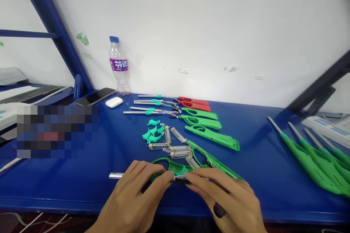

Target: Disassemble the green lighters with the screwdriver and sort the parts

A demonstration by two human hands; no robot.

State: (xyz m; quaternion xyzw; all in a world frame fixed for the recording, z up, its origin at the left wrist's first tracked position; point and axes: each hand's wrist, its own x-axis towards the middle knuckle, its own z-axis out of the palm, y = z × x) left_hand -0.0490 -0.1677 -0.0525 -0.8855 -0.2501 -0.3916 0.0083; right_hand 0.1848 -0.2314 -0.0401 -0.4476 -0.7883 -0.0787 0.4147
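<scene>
Near the table's front edge, my left hand [140, 193] has its fingers closed on a green lighter shell [175, 166] with a metal tube [116, 176] sticking out to the left. My right hand [228, 196] pinches the same shell from the right, fingertips beside a teal trigger piece [182, 170] and a black part. Just behind lie several clear fuel tanks [180, 149], a heap of teal triggers [153, 133] and another green shell half [220, 165]. Farther back are metal tubes with wires [142, 112], green shell halves [201, 122] and red ones [194, 106].
Several green lighters [308, 160] lie at the right, near a white power strip [328, 131]. At the back left stand a plastic bottle [119, 69], a white earphone case [114, 102] and a phone [95, 97]. A blurred patch covers the left side. A white wall rises behind.
</scene>
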